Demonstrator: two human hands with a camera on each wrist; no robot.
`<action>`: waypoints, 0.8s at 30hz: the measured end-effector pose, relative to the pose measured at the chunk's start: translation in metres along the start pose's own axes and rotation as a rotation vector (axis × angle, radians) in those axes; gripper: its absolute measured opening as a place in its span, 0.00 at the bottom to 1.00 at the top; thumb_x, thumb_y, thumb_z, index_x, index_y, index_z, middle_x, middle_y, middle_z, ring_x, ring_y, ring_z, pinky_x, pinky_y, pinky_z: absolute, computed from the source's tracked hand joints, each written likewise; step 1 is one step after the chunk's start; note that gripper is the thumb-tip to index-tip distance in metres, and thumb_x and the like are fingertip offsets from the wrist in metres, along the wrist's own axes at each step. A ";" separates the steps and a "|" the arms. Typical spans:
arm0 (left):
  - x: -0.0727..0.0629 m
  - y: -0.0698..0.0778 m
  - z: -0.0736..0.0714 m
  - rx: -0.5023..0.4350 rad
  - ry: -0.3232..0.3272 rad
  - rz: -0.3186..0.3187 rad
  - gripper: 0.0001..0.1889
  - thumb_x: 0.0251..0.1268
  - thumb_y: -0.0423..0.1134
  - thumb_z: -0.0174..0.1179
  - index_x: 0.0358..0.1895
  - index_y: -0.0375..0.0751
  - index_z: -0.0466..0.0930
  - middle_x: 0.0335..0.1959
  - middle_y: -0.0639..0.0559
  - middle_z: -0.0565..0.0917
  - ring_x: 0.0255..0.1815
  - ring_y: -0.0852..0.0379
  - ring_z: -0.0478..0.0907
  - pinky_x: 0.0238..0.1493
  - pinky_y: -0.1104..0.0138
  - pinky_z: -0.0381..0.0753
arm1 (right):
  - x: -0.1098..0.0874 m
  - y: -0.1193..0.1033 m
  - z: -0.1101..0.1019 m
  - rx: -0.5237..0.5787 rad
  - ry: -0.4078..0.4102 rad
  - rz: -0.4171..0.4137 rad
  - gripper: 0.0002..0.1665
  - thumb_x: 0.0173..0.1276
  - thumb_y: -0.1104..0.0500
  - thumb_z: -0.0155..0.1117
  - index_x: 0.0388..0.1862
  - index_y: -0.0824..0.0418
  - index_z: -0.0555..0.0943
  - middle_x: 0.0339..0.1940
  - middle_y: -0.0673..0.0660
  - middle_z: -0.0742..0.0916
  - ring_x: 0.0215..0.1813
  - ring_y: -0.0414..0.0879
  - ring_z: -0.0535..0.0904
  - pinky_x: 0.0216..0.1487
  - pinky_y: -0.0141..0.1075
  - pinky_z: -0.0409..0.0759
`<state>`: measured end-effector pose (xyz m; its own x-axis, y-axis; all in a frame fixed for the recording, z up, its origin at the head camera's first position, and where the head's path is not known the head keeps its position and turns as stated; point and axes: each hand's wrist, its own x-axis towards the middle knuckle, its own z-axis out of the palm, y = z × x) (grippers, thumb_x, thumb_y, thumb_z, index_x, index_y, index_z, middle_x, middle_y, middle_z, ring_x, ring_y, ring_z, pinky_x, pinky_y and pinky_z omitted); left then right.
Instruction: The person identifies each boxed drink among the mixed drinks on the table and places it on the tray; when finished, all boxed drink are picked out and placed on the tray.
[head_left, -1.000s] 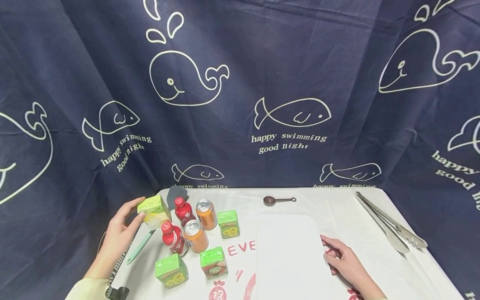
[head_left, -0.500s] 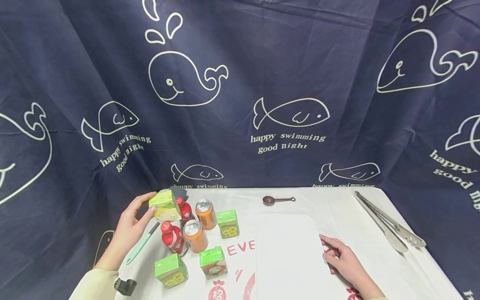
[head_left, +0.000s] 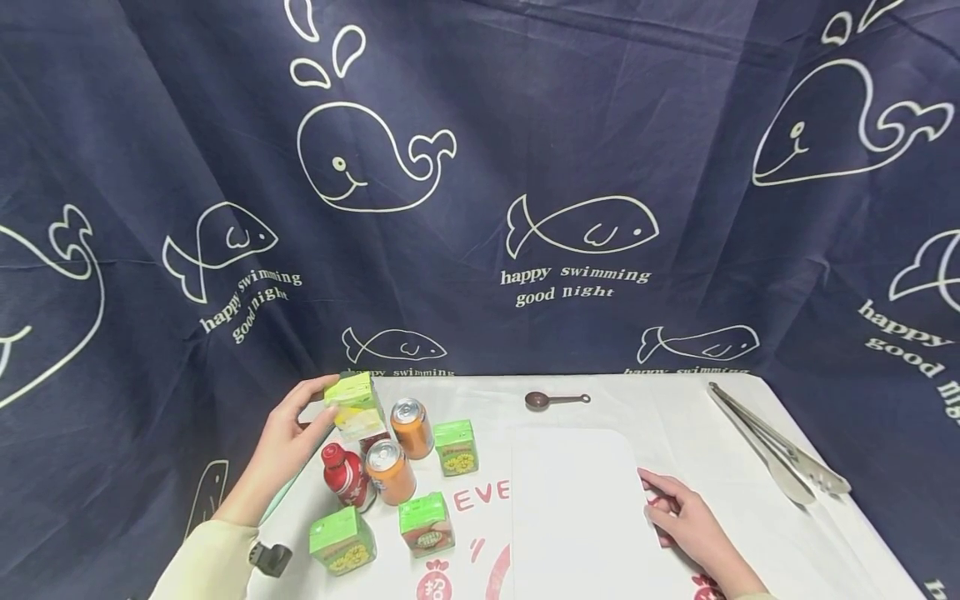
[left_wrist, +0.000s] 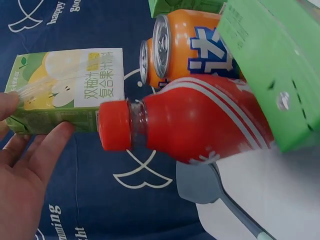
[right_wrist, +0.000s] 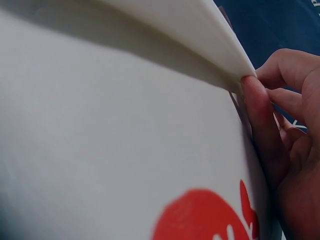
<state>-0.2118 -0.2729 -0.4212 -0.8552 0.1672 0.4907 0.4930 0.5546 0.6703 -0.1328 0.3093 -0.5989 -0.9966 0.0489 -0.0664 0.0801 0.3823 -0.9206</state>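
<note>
One glossy, box-shaped carton [left_wrist: 67, 80] between left fingers [left_wrist: 53, 146]

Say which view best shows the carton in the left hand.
The left wrist view: the carton is large there, its printed front facing the camera. The head view shows it smaller in the left hand, print unreadable; the right wrist view misses it.

A curtained-off, staged corner, room type unclear: navy fabric [head_left: 480, 125] printed with whales, fish and "happy swimming good night" encloses a white-covered counter [head_left: 678, 425] set with drink cartons [head_left: 354, 408], orange cans [head_left: 393, 479] and metal tongs [head_left: 791, 483].
</note>
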 end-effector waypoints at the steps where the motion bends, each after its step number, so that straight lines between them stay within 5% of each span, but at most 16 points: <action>1: 0.001 0.000 0.001 0.003 -0.003 0.003 0.23 0.72 0.28 0.66 0.68 0.41 0.78 0.60 0.46 0.81 0.56 0.69 0.75 0.41 0.76 0.86 | 0.000 0.000 0.000 -0.003 0.001 -0.002 0.36 0.67 0.71 0.68 0.74 0.69 0.72 0.58 0.64 0.80 0.20 0.44 0.76 0.18 0.37 0.82; 17: 0.014 0.013 0.032 -0.054 -0.073 0.100 0.22 0.71 0.27 0.66 0.66 0.37 0.78 0.57 0.44 0.81 0.47 0.52 0.75 0.27 0.71 0.85 | 0.001 -0.001 0.001 -0.010 0.013 0.006 0.36 0.66 0.71 0.69 0.74 0.69 0.73 0.60 0.65 0.80 0.23 0.43 0.77 0.19 0.37 0.83; 24: 0.018 0.021 0.044 -0.026 -0.101 0.096 0.23 0.70 0.29 0.67 0.67 0.41 0.78 0.62 0.47 0.82 0.56 0.52 0.79 0.55 0.61 0.85 | 0.001 -0.002 0.001 -0.010 0.015 0.023 0.36 0.66 0.71 0.69 0.74 0.69 0.73 0.59 0.66 0.80 0.23 0.44 0.77 0.19 0.37 0.84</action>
<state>-0.2243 -0.2224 -0.4230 -0.8150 0.3006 0.4954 0.5762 0.5113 0.6376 -0.1338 0.3078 -0.5975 -0.9941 0.0715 -0.0818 0.1033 0.3901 -0.9149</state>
